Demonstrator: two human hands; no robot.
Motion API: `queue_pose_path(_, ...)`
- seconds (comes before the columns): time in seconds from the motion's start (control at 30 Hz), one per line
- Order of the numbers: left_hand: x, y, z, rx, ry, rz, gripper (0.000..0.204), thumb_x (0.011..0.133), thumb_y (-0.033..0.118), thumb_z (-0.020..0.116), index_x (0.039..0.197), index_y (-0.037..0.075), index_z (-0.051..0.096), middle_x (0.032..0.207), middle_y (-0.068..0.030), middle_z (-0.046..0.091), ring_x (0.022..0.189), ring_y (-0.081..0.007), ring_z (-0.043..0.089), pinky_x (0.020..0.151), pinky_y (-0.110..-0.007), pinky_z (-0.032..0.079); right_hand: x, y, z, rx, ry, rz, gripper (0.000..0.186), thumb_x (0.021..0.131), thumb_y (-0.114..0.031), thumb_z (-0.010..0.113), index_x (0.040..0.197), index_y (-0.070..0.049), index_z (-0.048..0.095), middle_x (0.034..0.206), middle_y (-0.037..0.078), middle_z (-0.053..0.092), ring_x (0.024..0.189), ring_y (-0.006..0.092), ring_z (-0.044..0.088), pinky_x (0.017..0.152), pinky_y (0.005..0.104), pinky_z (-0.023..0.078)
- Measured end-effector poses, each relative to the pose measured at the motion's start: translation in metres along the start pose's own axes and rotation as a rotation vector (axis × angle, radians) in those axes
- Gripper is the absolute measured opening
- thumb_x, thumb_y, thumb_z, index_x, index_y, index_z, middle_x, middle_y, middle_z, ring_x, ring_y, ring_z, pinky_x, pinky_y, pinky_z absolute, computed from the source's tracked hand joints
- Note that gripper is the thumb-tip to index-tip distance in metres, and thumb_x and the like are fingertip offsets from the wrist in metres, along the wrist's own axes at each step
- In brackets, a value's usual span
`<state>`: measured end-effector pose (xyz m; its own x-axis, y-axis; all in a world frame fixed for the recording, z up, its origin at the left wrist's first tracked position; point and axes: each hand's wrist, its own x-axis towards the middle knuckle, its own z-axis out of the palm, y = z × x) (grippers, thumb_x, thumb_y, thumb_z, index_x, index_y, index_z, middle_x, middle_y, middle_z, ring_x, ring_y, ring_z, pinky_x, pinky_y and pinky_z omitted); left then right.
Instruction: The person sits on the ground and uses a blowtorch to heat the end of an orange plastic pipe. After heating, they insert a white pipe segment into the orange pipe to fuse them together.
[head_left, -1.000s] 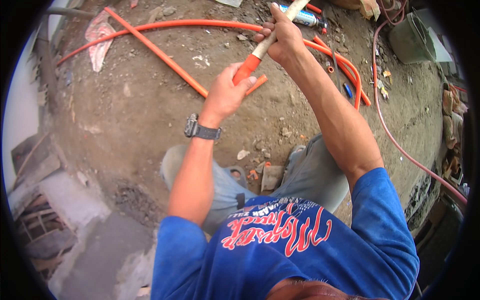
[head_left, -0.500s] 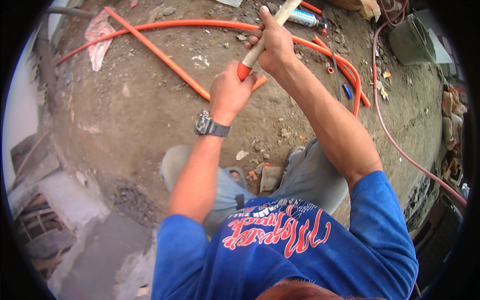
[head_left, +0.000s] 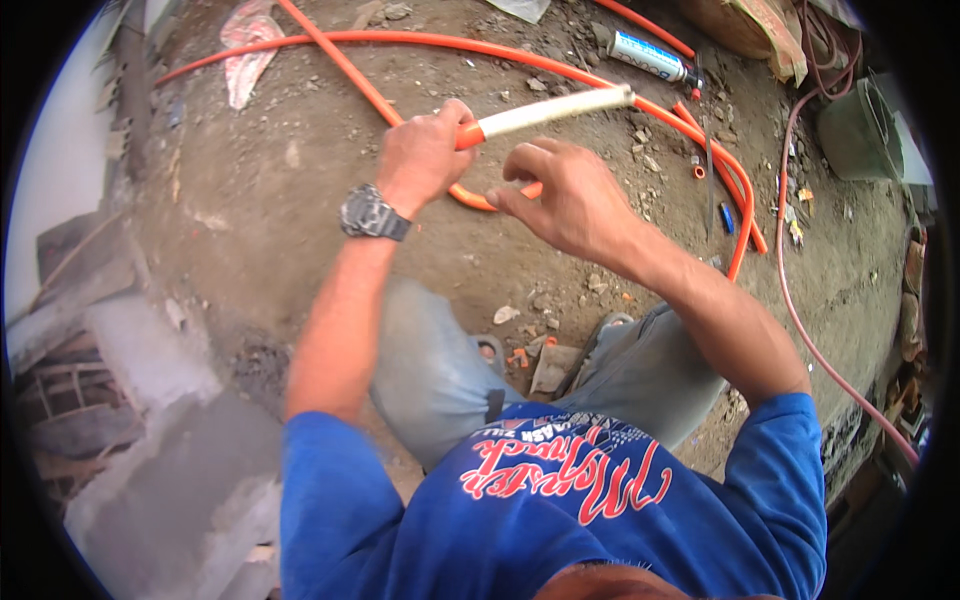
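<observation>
My left hand (head_left: 425, 155), with a watch on its wrist, is closed round an orange handle-like end (head_left: 470, 135). From it a long whitish rod (head_left: 555, 111) points to the right, lifted above the dirt. My right hand (head_left: 575, 200) hangs apart from the rod, below and to its right. Its fingers are bent, with a gap between thumb and forefinger, and nothing shows in them. A bent orange pipe (head_left: 345, 65) passes behind my left hand. Part of it reappears below the hands, close to my right fingertips.
A longer orange pipe (head_left: 430, 40) curves across the dirt ground. At the upper right lie a white-and-blue canister (head_left: 648, 56), a thin blade-like strip (head_left: 709, 180) and a small blue object (head_left: 727, 218). A pinkish hose (head_left: 785, 250) runs past a grey bucket (head_left: 860, 135). Concrete rubble (head_left: 150, 360) lies left.
My right hand has let go of the whitish rod and drawn back towards me. My left hand has moved left and slightly up, and the rod now lies nearer to level.
</observation>
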<state>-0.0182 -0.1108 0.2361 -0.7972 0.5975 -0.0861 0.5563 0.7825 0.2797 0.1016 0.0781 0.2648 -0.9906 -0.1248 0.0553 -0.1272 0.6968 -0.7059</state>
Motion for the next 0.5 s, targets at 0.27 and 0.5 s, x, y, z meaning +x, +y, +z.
queue_pose_path(0.27,-0.007,0.017,-0.026,-0.014,-0.049,0.386,0.031,0.08,0.018,0.081,0.106,0.013,0.065,0.086,-0.0088,0.071,0.084,-0.0298,0.07,0.074,-0.044,0.054,0.045,0.049,-0.034,0.336,-0.794,0.406,0.039,0.09,-0.037,0.079,0.105,-0.003,0.067,0.079,0.006,0.065,0.072,0.0217,0.068,0.067,0.0369,0.057)
queue_pose_path(0.5,0.0,-0.002,-0.025,0.326,0.257,0.713,0.02,0.078,0.015,0.079,0.09,0.011,0.064,0.08,-0.0031,0.063,0.079,-0.0246,0.063,0.073,-0.038,0.051,0.017,0.07,0.001,1.246,-0.932,0.566,0.045,0.101,-0.048,0.067,0.097,-0.004,0.064,0.069,0.003,0.06,0.053,0.012,0.058,0.047,0.0274,0.047)
